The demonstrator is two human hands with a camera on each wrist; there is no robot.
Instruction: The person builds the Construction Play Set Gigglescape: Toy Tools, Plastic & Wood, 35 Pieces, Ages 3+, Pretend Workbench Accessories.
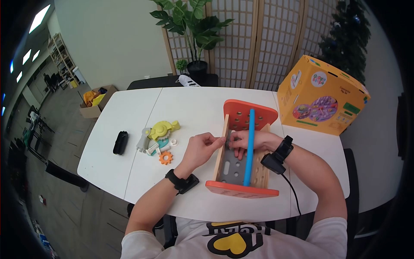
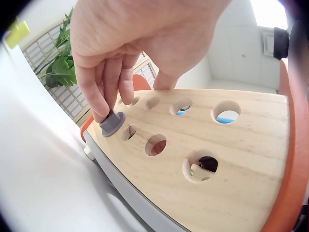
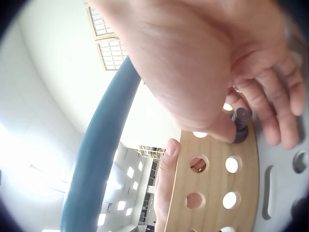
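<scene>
A toy workbench (image 1: 246,191) with orange ends stands on the table, its wooden side panel (image 2: 236,145) pierced by rows of round holes. My left hand (image 1: 199,151) is at the panel's outer side, its fingertips gripping a grey flanged bolt head (image 2: 113,123) at one hole, with the thumb on the panel's upper edge. Reaching inside under the blue bar (image 1: 249,146), my right hand (image 1: 264,140) pinches a dark grey nut (image 3: 240,135) between thumb and finger. The threaded bolt end (image 3: 241,116) sticks out through this nut on the panel's inner face.
Left of the workbench lie a yellow toy piece (image 1: 163,128), an orange gear (image 1: 165,158) and several small white and teal parts. A black case (image 1: 121,143) is farther left. A large orange-yellow box (image 1: 323,97) stands at the back right.
</scene>
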